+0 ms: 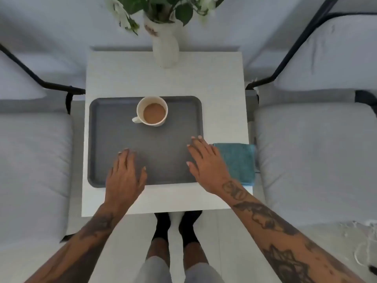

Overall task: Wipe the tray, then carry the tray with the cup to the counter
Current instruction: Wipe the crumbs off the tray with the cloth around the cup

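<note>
A grey rectangular tray [106, 119] lies on a small white table [163, 80]. On the tray's far middle stands a cream cup [152, 110] of light brown drink, its handle to the left. A folded teal cloth [237, 160] lies on the table just right of the tray. My left hand [125, 176] hovers over the tray's near left part, fingers spread, holding nothing. Over the tray's near right corner is my right hand [206, 163], flat and empty, its outer edge beside the cloth.
A white vase [166, 48] with green leaves stands at the table's far edge. Grey cushioned chairs [310, 156] with black frames flank the table on both sides. My feet in black socks [177, 225] stand at the table's near edge.
</note>
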